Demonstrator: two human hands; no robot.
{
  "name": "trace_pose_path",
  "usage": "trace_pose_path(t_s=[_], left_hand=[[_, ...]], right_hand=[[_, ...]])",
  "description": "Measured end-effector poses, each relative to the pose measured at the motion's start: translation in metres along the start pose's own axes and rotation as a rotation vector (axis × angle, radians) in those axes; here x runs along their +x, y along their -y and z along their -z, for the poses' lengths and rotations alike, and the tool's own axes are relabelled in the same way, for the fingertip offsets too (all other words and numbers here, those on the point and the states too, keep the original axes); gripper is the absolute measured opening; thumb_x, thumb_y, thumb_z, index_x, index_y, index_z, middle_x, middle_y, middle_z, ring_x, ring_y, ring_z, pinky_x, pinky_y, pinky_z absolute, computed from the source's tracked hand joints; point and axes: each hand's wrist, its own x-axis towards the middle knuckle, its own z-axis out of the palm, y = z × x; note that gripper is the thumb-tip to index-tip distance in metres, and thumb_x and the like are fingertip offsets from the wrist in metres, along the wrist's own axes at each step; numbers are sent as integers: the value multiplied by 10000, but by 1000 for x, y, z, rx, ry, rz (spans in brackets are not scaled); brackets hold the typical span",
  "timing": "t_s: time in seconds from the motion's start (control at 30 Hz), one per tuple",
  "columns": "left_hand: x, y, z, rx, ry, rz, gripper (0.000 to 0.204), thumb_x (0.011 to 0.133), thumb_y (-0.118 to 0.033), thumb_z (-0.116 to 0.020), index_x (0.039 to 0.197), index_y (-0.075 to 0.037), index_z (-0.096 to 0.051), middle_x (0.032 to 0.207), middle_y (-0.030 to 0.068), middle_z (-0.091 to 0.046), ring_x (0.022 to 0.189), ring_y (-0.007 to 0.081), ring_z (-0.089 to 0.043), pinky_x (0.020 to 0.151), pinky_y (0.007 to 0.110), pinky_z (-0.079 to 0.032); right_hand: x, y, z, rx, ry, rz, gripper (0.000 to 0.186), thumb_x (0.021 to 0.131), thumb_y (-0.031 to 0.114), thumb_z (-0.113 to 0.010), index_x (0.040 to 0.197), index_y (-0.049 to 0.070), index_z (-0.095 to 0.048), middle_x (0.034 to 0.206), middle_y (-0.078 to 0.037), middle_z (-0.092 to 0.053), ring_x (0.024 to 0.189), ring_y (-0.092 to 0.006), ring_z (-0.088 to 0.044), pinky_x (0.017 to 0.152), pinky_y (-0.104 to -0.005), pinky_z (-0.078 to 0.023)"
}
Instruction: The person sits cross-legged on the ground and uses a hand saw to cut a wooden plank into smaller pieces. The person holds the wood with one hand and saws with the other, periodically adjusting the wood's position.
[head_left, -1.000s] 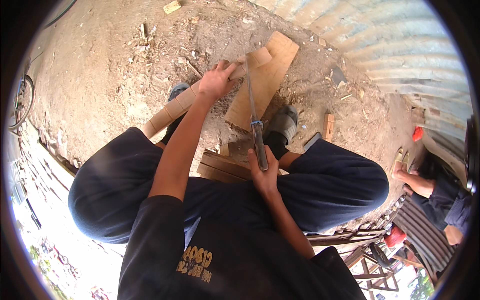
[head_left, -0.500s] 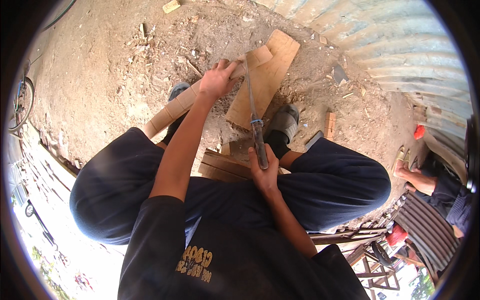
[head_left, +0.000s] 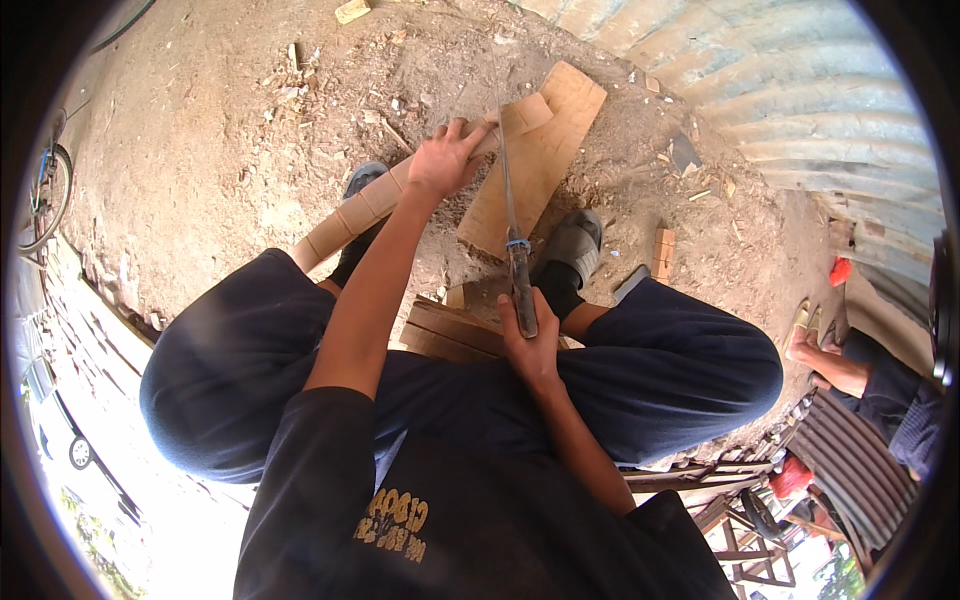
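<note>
The left hand (head_left: 440, 162) clamps a long, tan, grooved wooden strip (head_left: 355, 212) across the flat brown board's (head_left: 535, 185) left edge; the right hand (head_left: 532, 338) wraps a narrow dark-handled metal saw (head_left: 517, 244). Apparently mid-cut; the next stroke calls for steadiness.

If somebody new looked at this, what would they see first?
Probably the long-bladed tool near the centre, held in the right hand, its blade crossing a wooden strip. The left hand holds that strip, whose far end lies over a wide board. Pale corrugated sheeting fills the upper right.

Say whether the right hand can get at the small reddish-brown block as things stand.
Probably not: the right hand grips the saw, and the right shin lies between hand and block.
</note>
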Motion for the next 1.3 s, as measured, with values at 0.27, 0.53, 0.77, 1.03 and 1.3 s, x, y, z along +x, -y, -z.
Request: trace_pose_path(t_s=[0.27,0.53,0.77,1.03,1.3], left_hand=[[1,0,2,-31,27,29,688,911,-347,-661,1507,-320,-319,1304,135,-510,1125,353,-608,855,447,-578],[6,-2,6,-12,62,113,782,887,-430,-691,1497,-131,-303,1220,165,-594,1070,368,-652,844,428,-585],[17,-8,17,62,265,233,798,859,-521,-707,1409,-54,-366,1190,210,-614,1003,375,-691,825,424,-597],[24,-15,20,83,326,287,729,868,-489,-691,1354,-40,-384,1188,223,-611,1025,368,-683,853,432,-589],[26,-12,17,95,324,262,758,882,-526,-677,1363,-26,-372,1180,232,-622,1031,354,-680,861,438,-591]], right_hand=[[2,-7,-1,-23,-13,2,303,953,199,-667,776,24,-494,622,-34,-438,611,-86,-388,542,-313,-375],[2,-10,-1,-20,-3,-1,277,968,173,-660,783,62,-487,652,39,-415,618,-40,-370,535,-264,-345],[2,-5,-1,-21,-23,16,289,973,170,-653,776,55,-477,652,29,-406,627,-41,-363,533,-271,-334],[5,2,-7,-54,-65,19,304,976,167,-652,770,48,-463,626,14,-392,605,-52,-346,510,-286,-322],[12,7,-12,-57,-82,72,316,965,159,-661,763,38,-451,610,-49,-423,573,-94,-371,504,-317,-356]])
